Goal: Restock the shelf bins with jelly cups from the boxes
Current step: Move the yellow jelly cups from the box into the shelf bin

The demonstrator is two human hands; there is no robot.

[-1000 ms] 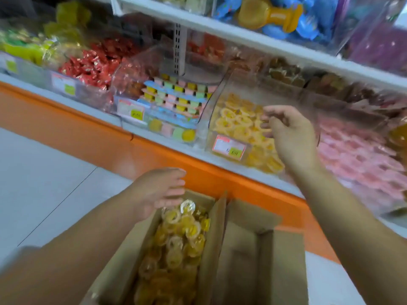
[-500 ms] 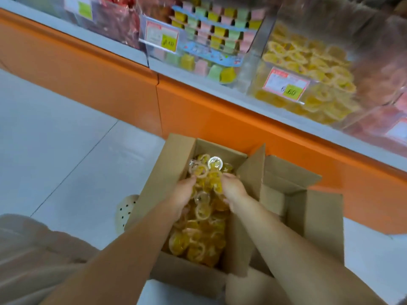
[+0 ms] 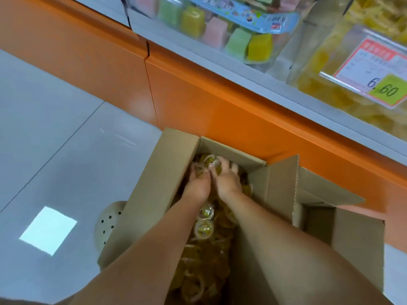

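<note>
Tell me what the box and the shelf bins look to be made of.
Box: plain brown corrugated cardboard, matte; fluting shows on a flap's cut edge. Shelf bins: seemingly clear rigid plastic, glossy, since the sweets show through the walls.

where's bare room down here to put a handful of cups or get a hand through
Free: the grey floor left of the box, and the empty-looking compartment right of the divider flap. Crowded: the left compartment, heaped with jelly cups, where the left hand and right hand dig side by side. The yellow bin looks full.
</note>
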